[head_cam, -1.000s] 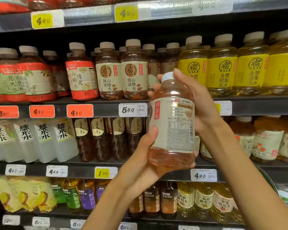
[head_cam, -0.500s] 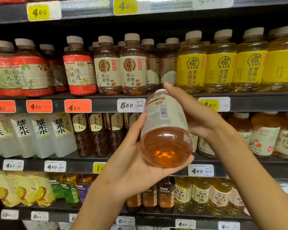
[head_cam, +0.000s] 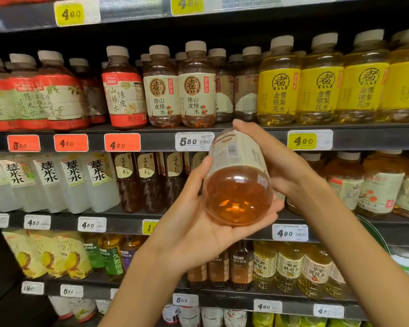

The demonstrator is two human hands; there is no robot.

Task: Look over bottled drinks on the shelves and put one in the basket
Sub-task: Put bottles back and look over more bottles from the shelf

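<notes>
Dark shelves carry price tags on their front edges; red-labelled bottles, amber bottles and yellow-labelled bottles stand upright in rows on the upper shelf

Left arm: I see it bare from forearm to left hand, no sleeve.
Right arm: bare likewise to right hand.
Worn items: I see no ring, watch or glove.
</notes>
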